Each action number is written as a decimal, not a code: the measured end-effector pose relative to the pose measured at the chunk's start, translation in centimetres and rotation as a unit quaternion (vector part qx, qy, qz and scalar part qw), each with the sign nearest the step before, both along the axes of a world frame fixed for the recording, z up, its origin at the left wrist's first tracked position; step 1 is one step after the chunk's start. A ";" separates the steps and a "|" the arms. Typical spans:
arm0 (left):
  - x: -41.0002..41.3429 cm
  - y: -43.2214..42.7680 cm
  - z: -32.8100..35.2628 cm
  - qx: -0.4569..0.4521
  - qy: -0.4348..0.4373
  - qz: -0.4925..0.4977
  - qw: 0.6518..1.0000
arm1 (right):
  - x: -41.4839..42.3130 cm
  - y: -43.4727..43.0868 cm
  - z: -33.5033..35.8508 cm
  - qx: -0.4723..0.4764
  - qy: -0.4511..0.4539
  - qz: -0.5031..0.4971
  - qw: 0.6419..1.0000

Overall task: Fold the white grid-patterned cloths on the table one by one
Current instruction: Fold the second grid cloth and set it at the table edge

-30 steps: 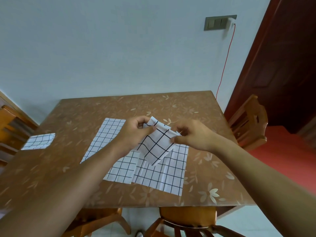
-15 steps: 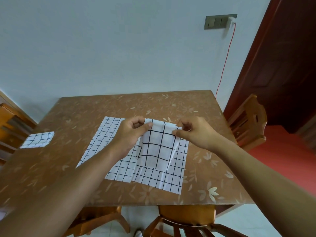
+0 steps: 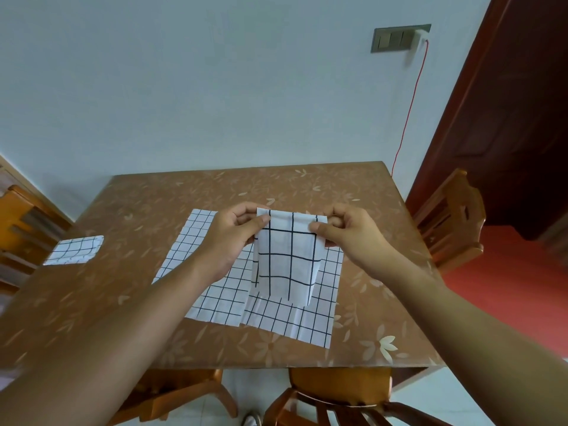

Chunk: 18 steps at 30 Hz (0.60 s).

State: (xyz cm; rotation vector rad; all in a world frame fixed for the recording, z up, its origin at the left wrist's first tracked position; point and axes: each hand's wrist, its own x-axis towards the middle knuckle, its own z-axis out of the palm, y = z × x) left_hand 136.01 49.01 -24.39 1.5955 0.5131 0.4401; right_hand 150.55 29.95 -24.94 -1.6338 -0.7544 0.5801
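Note:
I hold a white grid-patterned cloth (image 3: 285, 259) in the air above the table, folded into a narrow hanging panel. My left hand (image 3: 229, 238) pinches its top left corner and my right hand (image 3: 347, 233) pinches its top right corner. Beneath it two more grid cloths lie flat side by side: one on the left (image 3: 196, 250) and one on the right (image 3: 295, 321), partly hidden by the held cloth and my hands. A small folded grid cloth (image 3: 75, 249) rests near the table's left edge.
The brown floral table (image 3: 307, 186) stands against a pale wall. Wooden chairs stand at the right (image 3: 451, 219), the left (image 3: 21, 222) and at the near edge (image 3: 338, 392). A dark red door (image 3: 507, 118) is at the right.
The held cloth went from a crumpled, tilted bundle to a straight hanging panel. Both hands rose slightly and moved apart along its top edge.

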 end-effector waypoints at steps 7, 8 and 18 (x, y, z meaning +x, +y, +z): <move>-0.7 1.0 0.6 -0.010 -0.019 -0.002 1.000 | -1.5 1.4 0.2 0.077 0.110 -0.032 0.990; -0.8 1.2 0.7 -0.008 -0.020 0.000 1.000 | -1.7 1.7 0.3 0.080 0.112 -0.036 0.990; -3.0 4.4 2.3 -0.106 -0.066 0.071 0.990 | -6.7 5.8 -1.1 0.039 0.183 0.035 0.982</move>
